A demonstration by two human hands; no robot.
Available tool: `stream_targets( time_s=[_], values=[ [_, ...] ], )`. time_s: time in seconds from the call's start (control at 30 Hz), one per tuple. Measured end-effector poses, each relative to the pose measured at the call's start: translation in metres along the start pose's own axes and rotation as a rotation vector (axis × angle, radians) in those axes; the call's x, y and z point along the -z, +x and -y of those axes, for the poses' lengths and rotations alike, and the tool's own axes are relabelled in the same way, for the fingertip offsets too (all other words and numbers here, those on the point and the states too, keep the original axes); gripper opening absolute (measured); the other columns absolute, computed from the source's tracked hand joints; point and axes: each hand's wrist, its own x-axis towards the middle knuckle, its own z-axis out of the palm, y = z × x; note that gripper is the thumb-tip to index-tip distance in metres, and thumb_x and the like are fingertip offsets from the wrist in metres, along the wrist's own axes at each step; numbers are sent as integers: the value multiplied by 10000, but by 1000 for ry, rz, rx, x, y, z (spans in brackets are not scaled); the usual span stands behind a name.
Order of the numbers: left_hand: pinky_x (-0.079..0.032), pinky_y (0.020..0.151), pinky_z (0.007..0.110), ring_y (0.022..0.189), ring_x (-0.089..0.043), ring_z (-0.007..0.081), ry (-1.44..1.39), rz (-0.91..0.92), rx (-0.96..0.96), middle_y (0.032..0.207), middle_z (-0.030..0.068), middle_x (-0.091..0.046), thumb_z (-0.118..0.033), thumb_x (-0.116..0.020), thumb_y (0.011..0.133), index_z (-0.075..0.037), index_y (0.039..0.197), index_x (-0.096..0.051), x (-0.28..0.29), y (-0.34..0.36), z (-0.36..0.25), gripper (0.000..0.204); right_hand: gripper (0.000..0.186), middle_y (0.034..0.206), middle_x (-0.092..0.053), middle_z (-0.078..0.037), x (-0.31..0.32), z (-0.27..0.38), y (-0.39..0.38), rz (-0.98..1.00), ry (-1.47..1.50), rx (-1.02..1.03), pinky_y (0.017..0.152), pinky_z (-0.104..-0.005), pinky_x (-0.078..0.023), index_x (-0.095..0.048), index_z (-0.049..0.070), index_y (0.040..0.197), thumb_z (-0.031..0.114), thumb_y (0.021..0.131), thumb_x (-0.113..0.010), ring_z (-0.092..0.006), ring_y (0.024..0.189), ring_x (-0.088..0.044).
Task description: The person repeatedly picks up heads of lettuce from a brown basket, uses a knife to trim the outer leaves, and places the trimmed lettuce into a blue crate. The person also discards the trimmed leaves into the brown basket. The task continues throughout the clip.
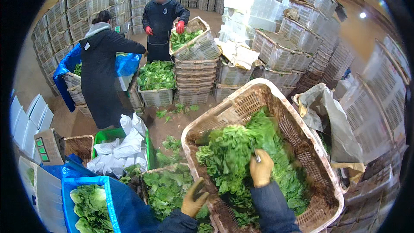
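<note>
Leafy greens fill the large mud-stained crate, whose near edge is partly hidden behind the forearms. Among them, the tan-gloved right hand has curled fingers beside a metallic glint too small to identify; I cannot tell whether it grips leaves. The left hand is open and unloaded, partly covering a second heap of greens. A co-worker's dark top bears a pale printed mark; green panels on a box look unreadable. The blue container is cut off below.
</note>
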Motion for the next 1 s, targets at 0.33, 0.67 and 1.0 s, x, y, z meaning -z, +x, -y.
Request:
stream_targets(
  time_s=[0.33,0.67,1.0],
  values=[
    [-547,817,373,1006,-650,214,-343,70,287,1227,102,-671,-33,-698,897,-36,1447,-492,44,-6,40,587,275,1182,-732,-164,120,162,-146,707,570,-142,839,-356,-559,-772,38,1103,23,829,-755,-297,1022,-705],
    [-455,1109,374,1273,-590,196,102,266,98,1408,99,-625,-32,-878,763,-2,1467,-492,226,-201,-51,804,586,1174,-695,-169,140,257,-140,1108,65,74,854,-458,-572,-546,125,1425,50,854,-648,-370,1043,-698],
    [-427,1151,403,1330,-554,223,-51,325,228,1464,106,-569,-17,-881,753,-23,1527,-400,192,-285,-93,911,661,1025,-687,-148,98,307,-182,1304,-4,365,720,-454,-584,-473,63,1440,102,822,-706,-347,868,-720]
  ],
)
